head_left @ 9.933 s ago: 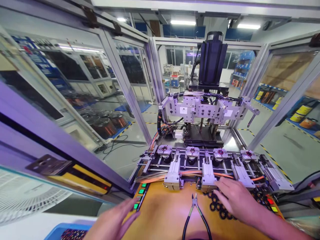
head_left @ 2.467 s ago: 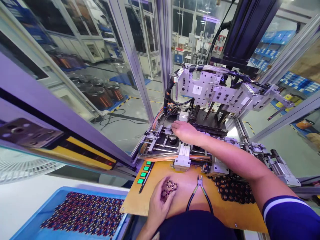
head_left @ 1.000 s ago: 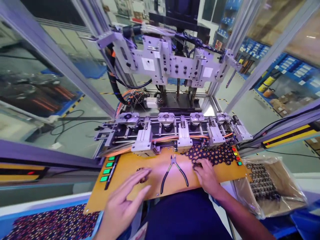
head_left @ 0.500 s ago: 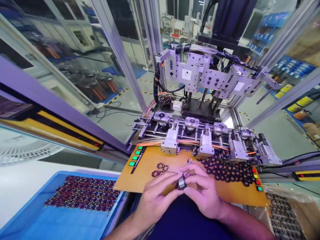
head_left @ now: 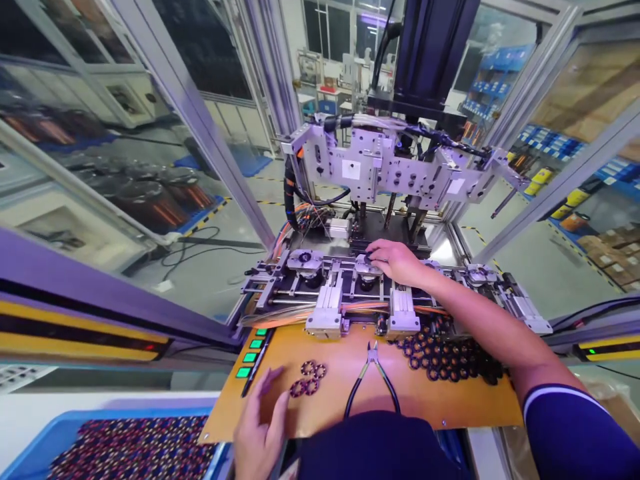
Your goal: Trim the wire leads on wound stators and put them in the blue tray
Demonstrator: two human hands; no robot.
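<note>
My right hand (head_left: 397, 261) reaches forward over the second round fixture (head_left: 367, 268) of the machine. Its fingers are curled and pressed together at the top of that fixture; what they hold, if anything, is hidden. My left hand (head_left: 260, 423) is held with its fingers apart and nothing in them, by the front left edge of the orange board (head_left: 330, 407). Beside it lie several small dark rings with copper-coloured marks (head_left: 310, 379). A pair of side cutters (head_left: 373, 373), handles spread, rests on the board between my arms.
Many dark rings (head_left: 445, 353) cover the board's right part. A blue bin (head_left: 37, 437) full of small ring parts stands at lower left. Green buttons (head_left: 249, 358) line the left edge. Above the fixtures hangs a metal tooling head (head_left: 380, 160), with frame posts around.
My hands have parted from the metal ring they held together. The right one has moved forward to the second fixture, the left one down and left. The side cutters are now uncovered.
</note>
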